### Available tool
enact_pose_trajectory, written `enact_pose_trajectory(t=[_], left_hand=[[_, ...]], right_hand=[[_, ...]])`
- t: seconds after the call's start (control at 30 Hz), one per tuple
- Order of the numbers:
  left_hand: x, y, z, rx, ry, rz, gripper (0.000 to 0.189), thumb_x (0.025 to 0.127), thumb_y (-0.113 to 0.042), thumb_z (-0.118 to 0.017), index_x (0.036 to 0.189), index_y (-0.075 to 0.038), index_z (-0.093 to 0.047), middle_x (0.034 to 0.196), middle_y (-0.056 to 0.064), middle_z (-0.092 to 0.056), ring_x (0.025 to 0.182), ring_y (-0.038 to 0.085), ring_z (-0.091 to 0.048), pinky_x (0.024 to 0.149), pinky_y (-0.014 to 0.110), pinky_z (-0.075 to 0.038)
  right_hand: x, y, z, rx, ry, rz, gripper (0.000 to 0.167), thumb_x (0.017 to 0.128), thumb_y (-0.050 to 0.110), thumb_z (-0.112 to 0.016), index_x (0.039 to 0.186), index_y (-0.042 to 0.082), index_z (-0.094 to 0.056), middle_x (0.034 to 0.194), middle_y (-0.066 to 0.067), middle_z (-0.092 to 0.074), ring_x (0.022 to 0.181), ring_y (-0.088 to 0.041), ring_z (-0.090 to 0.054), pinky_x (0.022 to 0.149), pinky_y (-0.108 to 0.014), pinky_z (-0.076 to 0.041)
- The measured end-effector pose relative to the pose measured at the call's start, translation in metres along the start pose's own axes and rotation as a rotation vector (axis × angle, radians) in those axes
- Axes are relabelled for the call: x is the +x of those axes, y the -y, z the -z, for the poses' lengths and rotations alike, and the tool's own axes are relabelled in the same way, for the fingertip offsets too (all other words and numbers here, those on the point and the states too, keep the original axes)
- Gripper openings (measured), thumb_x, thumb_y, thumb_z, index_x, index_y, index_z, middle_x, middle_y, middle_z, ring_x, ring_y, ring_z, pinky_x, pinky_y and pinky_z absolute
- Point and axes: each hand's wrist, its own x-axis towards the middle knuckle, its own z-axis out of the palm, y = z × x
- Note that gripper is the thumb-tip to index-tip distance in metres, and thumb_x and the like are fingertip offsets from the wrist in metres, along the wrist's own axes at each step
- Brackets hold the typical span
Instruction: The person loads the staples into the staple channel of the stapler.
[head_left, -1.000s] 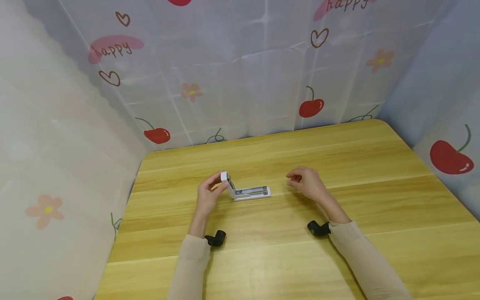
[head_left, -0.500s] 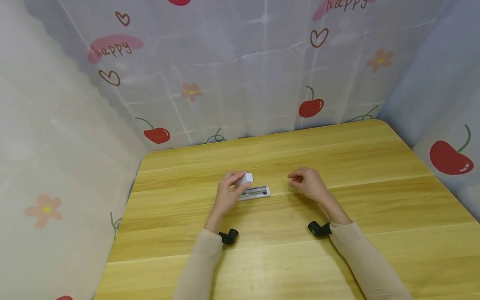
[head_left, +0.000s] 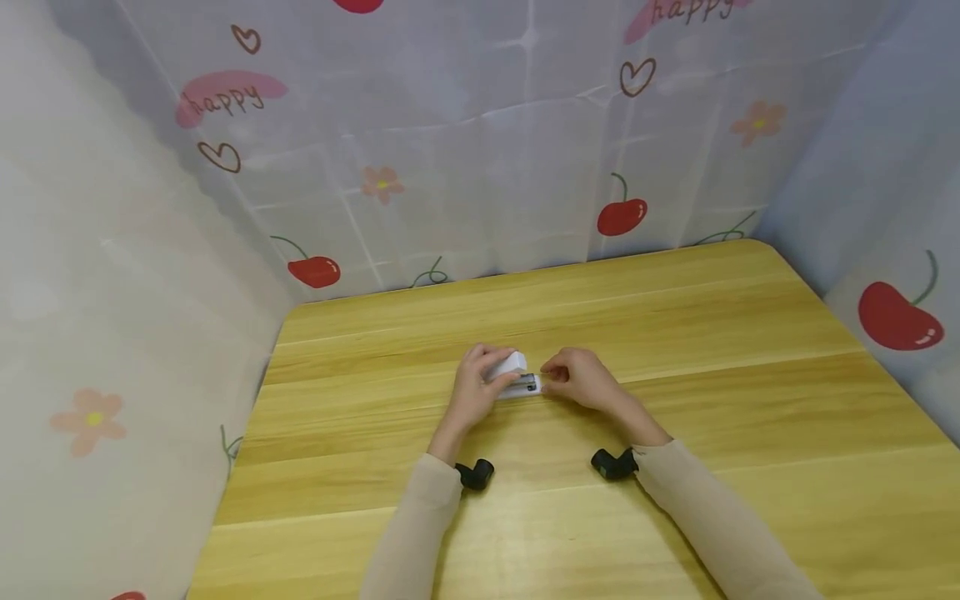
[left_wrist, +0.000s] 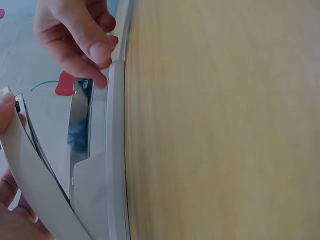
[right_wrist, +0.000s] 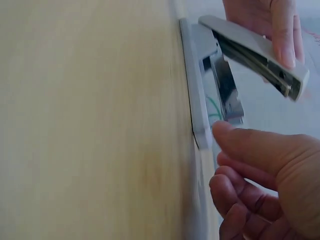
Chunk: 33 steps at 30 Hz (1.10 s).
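Observation:
A white stapler rests on the wooden table with its top arm lifted. My left hand pinches that top arm between thumb and fingers, near its front end. The metal staple channel stands above the white base, apart from the raised arm. At the front end of the base is my right hand, fingers loosely curled. Its thumb tip is right by the end of the channel, with nothing visible in its grasp.
The wooden table runs out around both hands. Behind it and at the sides hang pale sheets printed with cherries, flowers and hearts. A black wrist camera sits at the left cuff, another at the right cuff.
My left hand has swung the stapler's top arm rightward and down over the channel. My right hand has moved left, from apart on the table to the stapler's front end.

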Motion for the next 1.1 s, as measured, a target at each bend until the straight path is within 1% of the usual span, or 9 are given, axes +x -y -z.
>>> enact_pose_trajectory(t=[0.1,0.2,0.27,0.4,0.57,0.73,0.97,1.1], left_hand=[[0.0,-0.001,-0.002,-0.019,0.01,0.005,0.037,0.085,-0.018,-0.075,0.12,-0.008,-0.069,0.112,0.012,-0.062,0.107,0.029,-0.054,0.089,0.041,-0.051],[-0.001,-0.001,-0.003,-0.02,0.011,0.01,0.038,0.085,-0.018,-0.075,0.121,-0.008,-0.068,0.112,0.012,-0.061,0.107,0.028,-0.054,0.089,0.042,-0.051],[-0.001,-0.002,-0.004,-0.02,0.007,0.014,0.039,0.085,-0.018,-0.075,0.121,-0.008,-0.068,0.112,0.012,-0.061,0.106,0.028,-0.053,0.088,0.042,-0.051],[0.0,-0.001,-0.005,0.008,0.003,0.007,0.038,0.084,-0.017,-0.076,0.12,-0.008,-0.069,0.111,0.011,-0.062,0.105,0.028,-0.053,0.087,0.04,-0.05],[0.001,0.0,-0.008,0.062,0.028,0.016,0.039,0.084,-0.02,-0.076,0.121,-0.01,-0.069,0.111,0.01,-0.062,0.105,0.027,-0.052,0.085,0.036,-0.046],[0.002,0.0,-0.011,0.102,0.049,0.018,0.038,0.085,-0.02,-0.075,0.121,-0.011,-0.069,0.11,0.009,-0.061,0.103,0.026,-0.05,0.083,0.034,-0.047],[0.003,0.001,-0.016,0.24,0.08,-0.026,0.036,0.085,-0.018,-0.075,0.12,-0.011,-0.07,0.107,0.008,-0.063,0.099,0.025,-0.051,0.079,0.03,-0.045],[0.002,0.001,-0.019,0.276,0.091,-0.028,0.037,0.086,-0.018,-0.074,0.122,-0.011,-0.069,0.107,0.007,-0.062,0.098,0.024,-0.049,0.078,0.03,-0.044]], right_hand=[[0.002,0.0,-0.006,0.014,0.027,-0.022,0.028,0.077,0.013,-0.083,0.1,0.0,-0.073,0.084,-0.007,-0.067,0.074,-0.015,-0.059,0.066,-0.026,-0.051],[0.002,-0.001,-0.009,0.023,0.036,-0.044,0.028,0.077,0.012,-0.083,0.1,0.0,-0.073,0.084,-0.006,-0.067,0.074,-0.014,-0.059,0.066,-0.024,-0.05],[0.003,-0.001,-0.01,0.023,0.033,-0.04,0.027,0.077,0.012,-0.083,0.1,0.0,-0.073,0.084,-0.006,-0.067,0.073,-0.013,-0.059,0.065,-0.024,-0.05],[0.003,-0.001,-0.011,0.039,0.027,-0.036,0.027,0.076,0.011,-0.084,0.098,0.0,-0.073,0.083,-0.007,-0.067,0.073,-0.014,-0.059,0.064,-0.024,-0.051],[0.004,-0.001,-0.012,0.056,0.037,-0.054,0.027,0.076,0.01,-0.083,0.098,-0.001,-0.073,0.083,-0.007,-0.066,0.072,-0.013,-0.057,0.064,-0.023,-0.05],[0.004,-0.001,-0.013,0.06,0.04,-0.063,0.027,0.077,0.011,-0.083,0.099,0.0,-0.072,0.084,-0.007,-0.067,0.073,-0.012,-0.058,0.065,-0.024,-0.051],[0.003,0.0,-0.013,0.071,0.058,-0.064,0.027,0.079,0.011,-0.081,0.101,-0.001,-0.071,0.086,-0.008,-0.066,0.073,-0.013,-0.058,0.065,-0.026,-0.051],[0.002,0.001,-0.013,0.079,0.064,-0.072,0.027,0.079,0.011,-0.081,0.101,-0.001,-0.071,0.087,-0.008,-0.066,0.074,-0.013,-0.058,0.066,-0.026,-0.052]])
